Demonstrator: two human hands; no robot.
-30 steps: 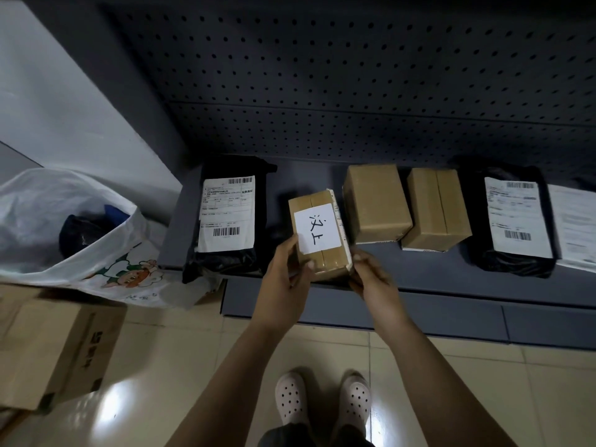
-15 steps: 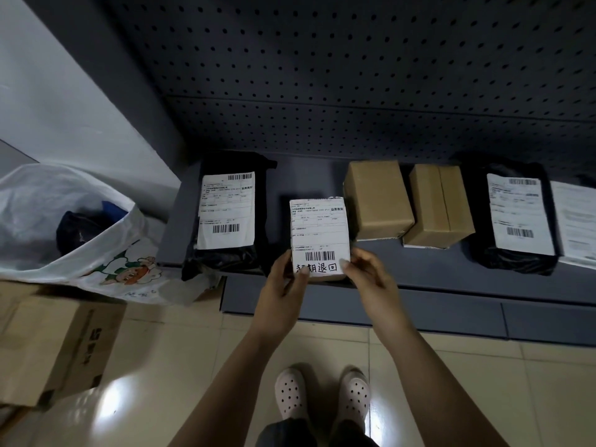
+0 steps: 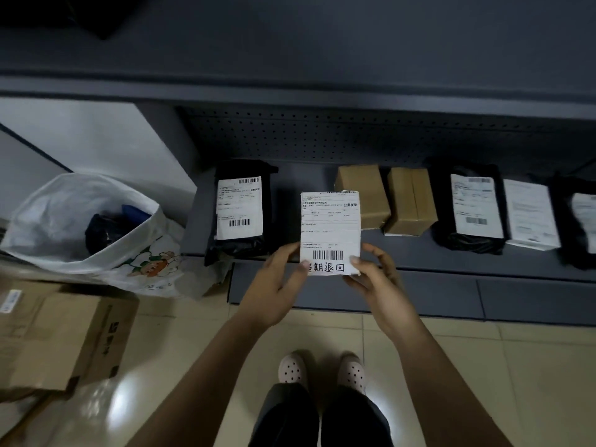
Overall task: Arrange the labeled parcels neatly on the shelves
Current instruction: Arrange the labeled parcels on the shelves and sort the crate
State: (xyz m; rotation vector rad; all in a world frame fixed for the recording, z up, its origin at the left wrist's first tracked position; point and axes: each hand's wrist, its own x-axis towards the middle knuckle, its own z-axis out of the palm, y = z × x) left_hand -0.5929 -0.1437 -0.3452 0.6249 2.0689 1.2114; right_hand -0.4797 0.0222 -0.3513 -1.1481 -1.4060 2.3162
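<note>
The left hand (image 3: 274,285) and right hand (image 3: 377,282) each pinched a lower corner of the parcel (image 3: 330,227) — label up, held over the front edge of the shelf (image 3: 419,256). Placement seemed in hand; next it needed lowering onto the bare patch of that shelf, squared.

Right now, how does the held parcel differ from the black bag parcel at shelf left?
The held parcel is pinched by left hand and right hand; black bag parcel lies on the shelf. Held parcel's label covers its whole face, with handwriting; black bag parcel's covers part. Both show barcodes.
</note>
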